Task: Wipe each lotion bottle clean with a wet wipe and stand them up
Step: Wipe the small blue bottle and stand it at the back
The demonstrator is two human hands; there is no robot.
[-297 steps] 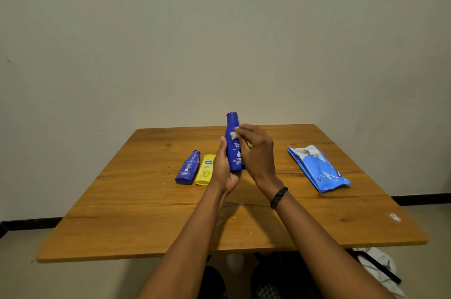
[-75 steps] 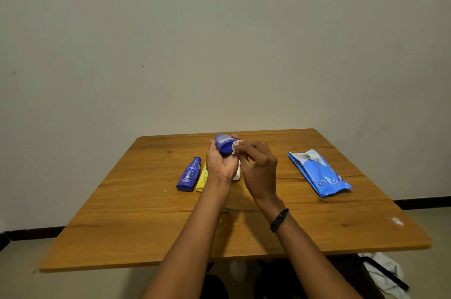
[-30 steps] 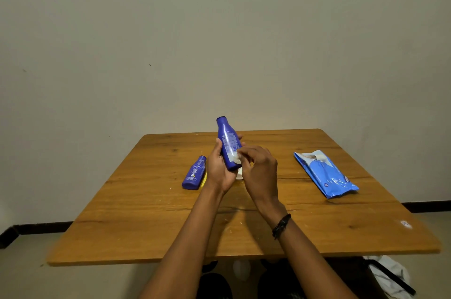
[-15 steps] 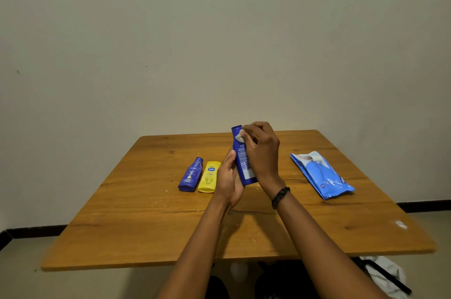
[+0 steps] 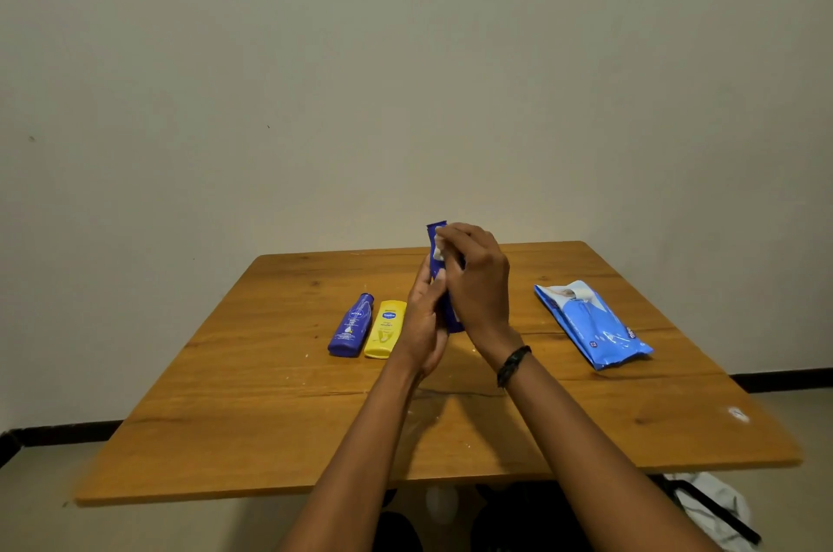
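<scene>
The right hand (image 5: 478,281) is curled, its fingertips pinching a small white wet wipe (image 5: 438,251) against the upper part of a tall dark-blue plastic lotion bottle (image 5: 452,319). A black wristband (image 5: 513,364) sits on that wrist. Just to its left, the left hand (image 5: 426,321) grips the lower body of the same bottle, fingers wrapped round it, holding it roughly upright in the air above the wooden bench (image 5: 270,416). Which end of the bottle points up I cannot tell.

The step in hand looks like the wiping of this first bottle, near its top end.

Left of the left hand, a small dark-blue lotion bottle (image 5: 352,326) and a yellow lotion bottle (image 5: 386,328) lie flat on the bench, side by side and touching, both apparently waiting their turn. Well to the right of the right hand lies a light-blue soft pack of wipes (image 5: 590,324).

Next, the held bottle probably needs setting down on its base on a free patch of bench. The left hand must then let go gently so it stays standing, before either lying bottle is picked up.
</scene>
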